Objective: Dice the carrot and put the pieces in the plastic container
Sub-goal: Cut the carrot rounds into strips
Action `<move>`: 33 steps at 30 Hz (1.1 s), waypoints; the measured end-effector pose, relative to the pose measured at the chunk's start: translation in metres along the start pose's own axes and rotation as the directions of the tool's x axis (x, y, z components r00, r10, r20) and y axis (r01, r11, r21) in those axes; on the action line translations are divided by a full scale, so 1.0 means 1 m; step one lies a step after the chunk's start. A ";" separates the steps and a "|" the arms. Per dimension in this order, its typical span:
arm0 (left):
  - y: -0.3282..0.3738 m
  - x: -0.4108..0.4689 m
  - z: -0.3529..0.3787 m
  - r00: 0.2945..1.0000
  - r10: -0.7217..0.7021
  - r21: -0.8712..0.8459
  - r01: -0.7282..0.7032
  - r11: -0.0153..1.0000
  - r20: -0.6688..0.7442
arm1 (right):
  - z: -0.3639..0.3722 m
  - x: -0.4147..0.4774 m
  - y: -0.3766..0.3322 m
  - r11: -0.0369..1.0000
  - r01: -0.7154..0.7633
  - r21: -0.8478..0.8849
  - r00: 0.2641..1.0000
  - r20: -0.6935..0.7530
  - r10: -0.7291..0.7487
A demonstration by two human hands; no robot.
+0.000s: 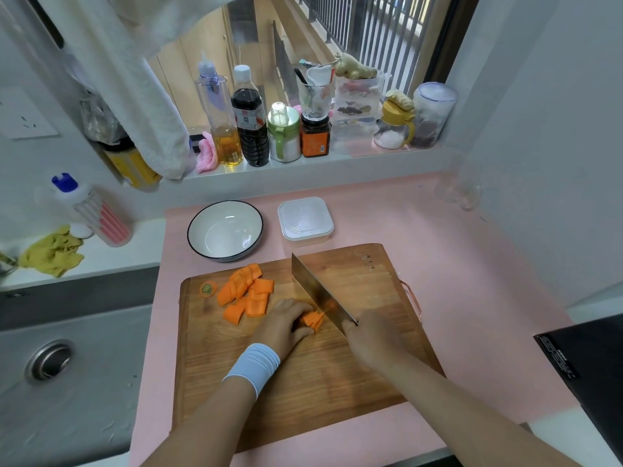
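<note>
We list, on the pink tabletop (472, 264): one wooden cutting board (303, 382). On it:
- our left hand (283, 323), fingers curled down onto a bundle of carrot strips (313, 320);
- our right hand (371, 342), fingers clamped round the handle of a cleaver (317, 291), its blade against the strips;
- carrot slices (247, 293) and a carrot end (208, 289), lying to the left.

Behind the board: a lidded plastic container (305, 221) beside a white bowl (225, 230).
</note>
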State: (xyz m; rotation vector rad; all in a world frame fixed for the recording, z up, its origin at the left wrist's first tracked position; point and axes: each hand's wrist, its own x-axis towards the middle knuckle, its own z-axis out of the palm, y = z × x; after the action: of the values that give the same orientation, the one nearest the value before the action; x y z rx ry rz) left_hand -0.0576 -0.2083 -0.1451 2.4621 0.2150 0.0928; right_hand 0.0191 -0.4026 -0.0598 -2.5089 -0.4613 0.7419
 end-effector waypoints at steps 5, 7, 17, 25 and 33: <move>0.001 -0.003 0.003 0.999 -0.006 -0.022 0.005 1.000 -0.051 | 0.003 -0.001 0.000 1.000 0.016 -0.021 0.999 0.036 -0.016; 0.000 -0.010 0.006 0.996 -0.009 -0.022 0.007 1.000 -0.093 | 0.004 -0.001 0.002 1.000 0.014 -0.021 1.000 0.026 -0.013; 0.021 -0.008 0.021 0.982 -0.125 0.048 0.133 0.990 -0.139 | 0.003 -0.006 -0.001 0.998 0.016 -0.058 1.000 0.017 -0.015; 0.001 -0.023 0.019 0.966 -0.019 -0.024 0.013 1.000 -0.256 | 0.000 -0.011 0.000 0.998 0.027 -0.049 0.999 0.032 -0.025; -0.004 -0.012 0.018 0.961 -0.021 -0.060 0.005 0.998 -0.277 | -0.004 -0.011 -0.002 0.995 0.046 -0.084 0.997 0.063 -0.040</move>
State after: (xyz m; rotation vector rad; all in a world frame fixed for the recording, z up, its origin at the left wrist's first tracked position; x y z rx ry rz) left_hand -0.0681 -0.2182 -0.1620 2.3817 0.3447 0.4353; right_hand 0.0123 -0.4068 -0.0511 -2.5518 -0.5782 0.8003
